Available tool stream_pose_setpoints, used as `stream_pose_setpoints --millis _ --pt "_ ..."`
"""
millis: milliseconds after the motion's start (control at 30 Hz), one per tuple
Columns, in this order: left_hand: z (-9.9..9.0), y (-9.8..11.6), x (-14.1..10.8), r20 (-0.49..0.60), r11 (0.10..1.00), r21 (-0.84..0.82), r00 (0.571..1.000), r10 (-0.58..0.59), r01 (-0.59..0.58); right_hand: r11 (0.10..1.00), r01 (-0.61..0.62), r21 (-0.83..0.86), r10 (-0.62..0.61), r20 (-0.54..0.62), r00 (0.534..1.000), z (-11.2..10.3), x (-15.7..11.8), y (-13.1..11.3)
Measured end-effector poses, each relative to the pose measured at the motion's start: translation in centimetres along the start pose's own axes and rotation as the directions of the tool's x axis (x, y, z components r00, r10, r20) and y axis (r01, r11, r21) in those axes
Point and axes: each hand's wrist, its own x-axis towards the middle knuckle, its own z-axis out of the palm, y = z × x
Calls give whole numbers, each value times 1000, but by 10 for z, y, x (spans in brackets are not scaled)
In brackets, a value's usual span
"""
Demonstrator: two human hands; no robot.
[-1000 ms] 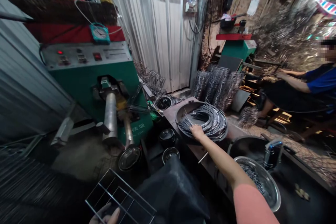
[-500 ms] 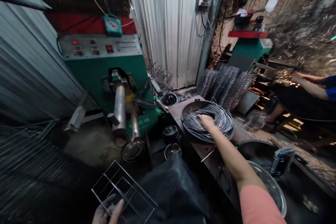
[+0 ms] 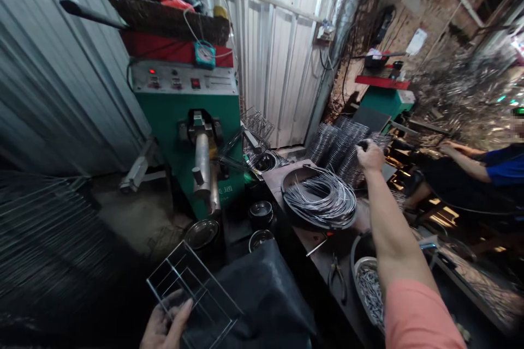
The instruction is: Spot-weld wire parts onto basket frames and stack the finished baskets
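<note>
My left hand is closed on a small rectangular wire frame, with the thumb over one wire. The frame tilts above the dark cloth on my lap. My right arm reaches forward, and my right hand is closed with its fingers curled. It is in front of stacked wire rings; whether it touches them or holds a thin wire, I cannot make out. Below and left of that hand, a round pan holds a coil of cut metal wires.
A green machine with a metal arm stands ahead on the left. Pliers and a thin rod lie on the bench. Small metal pieces fill a bowl at right. Another person's arm is at far right.
My right hand has left the wires in the pan and moved up and right to the stacked rings. My left hand still holds the wire frame. The view has turned slightly.
</note>
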Motion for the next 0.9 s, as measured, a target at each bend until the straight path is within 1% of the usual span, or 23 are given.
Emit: stream_pose_setpoints --millis 67,167,267,333,367,433,467,500,533,600,633,667,700,733,767,800,833,867,900 --pt "3 9 4 -6 996 -55 998 66 -66 996 41 -77 -36 67 997 -8 -2 -4" --pt "5 29 12 -4 980 -96 984 177 -177 972 103 -212 -51 236 970 -3 -4 -9" --pt "3 47 19 -17 959 -95 963 267 -268 932 174 -317 -33 404 914 11 -6 -12" --pt "0 56 21 -21 948 -82 951 308 -309 902 223 -370 -11 496 868 17 -10 -17" --pt "-1 59 22 -17 944 -74 947 322 -322 893 250 -374 -15 529 849 16 -13 -21" --pt "-4 64 26 3 942 -51 943 333 -332 877 320 -358 -67 570 819 10 -23 -32" --pt "-6 65 29 15 942 -37 942 335 -334 866 354 -353 -102 569 816 3 -29 -39" --pt "-6 65 33 22 940 -23 940 340 -340 854 378 -358 -135 548 825 -5 -37 -46" --pt "-6 65 38 29 937 -13 937 349 -349 842 389 -374 -167 504 847 -14 -46 -54" --pt "-3 64 49 39 926 -4 925 378 -378 828 383 -409 -229 376 898 -32 -66 -67" --pt "-1 62 55 45 920 -3 919 391 -391 829 380 -411 -265 310 913 -40 -76 -72" --pt "1 61 60 52 917 -4 916 398 -398 835 391 -386 -308 260 915 -45 -87 -76" --pt "5 59 65 66 918 -11 915 397 -397 849 418 -323 -358 230 905 -47 -98 -81" --pt "8 58 70 81 920 -25 916 392 -391 862 462 -208 -417 225 881 -45 -108 -85" --pt "11 56 74 102 924 -44 918 382 -380 862 505 -39 -483 238 843 -39 -119 -91" --pt "15 55 77 129 928 -64 919 372 -367 835 524 168 -550 256 795 -29 -129 -97" --pt "17 54 81 151 931 -82 919 365 -356 776 501 383 -614 274 740 -16 -140 -106" --pt "20 53 84 172 933 -94 918 358 -346 697 437 569 -666 287 689 0 -150 -115" --pt "21 51 87 190 936 -103 917 351 -337 620 353 701 -702 295 648 17 -161 -126"
